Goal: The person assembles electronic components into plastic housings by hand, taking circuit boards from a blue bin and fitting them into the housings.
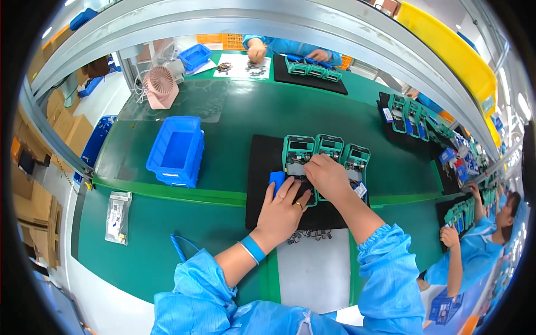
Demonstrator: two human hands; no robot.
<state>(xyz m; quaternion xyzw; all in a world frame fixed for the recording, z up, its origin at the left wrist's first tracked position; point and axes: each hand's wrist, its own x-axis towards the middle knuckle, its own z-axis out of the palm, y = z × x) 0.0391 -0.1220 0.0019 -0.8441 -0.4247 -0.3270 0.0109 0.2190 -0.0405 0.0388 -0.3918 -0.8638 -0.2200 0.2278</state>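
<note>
Green tabletop [237, 111] fills most of the view; far right side crowded, bends into the dark rim, small stuff there hard to make out. Metal frame [223, 25] crosses the top, cutting off the co-worker opposite: only sleeves and hands show. Yellow bin [446, 50] runs out of view at upper right.

Wearer's blue sleeves [192, 285] cut by the lower edge. Black mat [259, 159] partly covered by hands and the three green housings [297, 143] standing side by side on it. Blue tray [174, 146] at left, fully visible.

Left hand [279, 213]: back up, reaching in from lower left, fingers spread, tips on the lower part of the leftmost housing; undersides hidden, so any grip is impossible to make out. Right hand [328, 174]: forearm slants up and left, wrist over the housings, fingers bent and bunched, tips down at the leftmost housing's middle; whatever is pinched, if anything, is hidden. It also blocks much of the middle housing.

Blue block [276, 182] just beside left fingers, partly covered. Small metal parts [312, 237] by the mat's near edge, too small to identify.
</note>
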